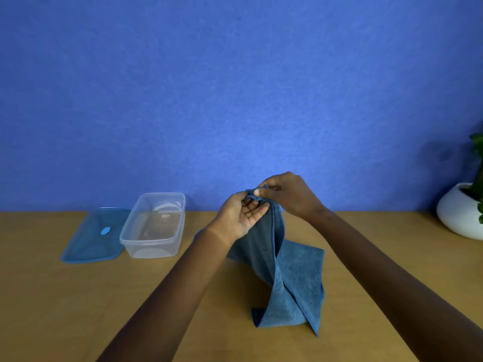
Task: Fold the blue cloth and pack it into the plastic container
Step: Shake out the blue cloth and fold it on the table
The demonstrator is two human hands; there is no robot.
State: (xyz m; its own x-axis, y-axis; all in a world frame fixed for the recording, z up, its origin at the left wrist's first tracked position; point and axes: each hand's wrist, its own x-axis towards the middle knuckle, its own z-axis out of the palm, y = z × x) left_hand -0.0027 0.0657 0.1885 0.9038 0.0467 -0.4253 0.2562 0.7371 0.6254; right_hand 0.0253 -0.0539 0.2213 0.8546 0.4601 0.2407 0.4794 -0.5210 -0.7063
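Left hand (241, 215) and right hand (290, 195) pinch the cloth (295, 278) (right of the container (151, 249)) together; hanging twisted, it may fold crooked.

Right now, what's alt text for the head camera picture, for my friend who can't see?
The left hand and right hand pinch the top of a blue cloth, its lower end trailing on a wooden table. Left of it sit a clear container and blue lid.

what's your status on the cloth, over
Both pinching: left hand and right hand on top edge of blue cloth. Cloth hangs twisted, not yet folded, lower end on table. Open plastic container off left, lid beside it, nothing between.
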